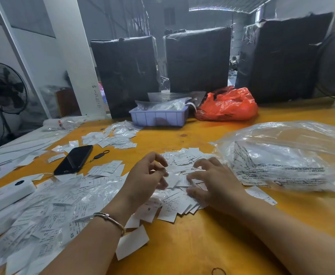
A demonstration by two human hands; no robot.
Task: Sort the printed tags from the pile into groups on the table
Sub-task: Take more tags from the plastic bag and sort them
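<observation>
A loose pile of small white printed tags lies in the middle of the orange table. My left hand hovers over the pile's left side, fingers curled, thumb and fingertips pinching a tag. My right hand rests on the pile's right side with fingers spread and bent, fingertips touching the tags. More tags, some marked S, XS and XL, spread in a wide heap at the left. A smaller group of tags sits farther back.
A black phone and a white device lie at the left. A clear plastic bag fills the right side. A lilac tray, a red bag and black wrapped bales stand at the back. A rubber band lies near the front edge.
</observation>
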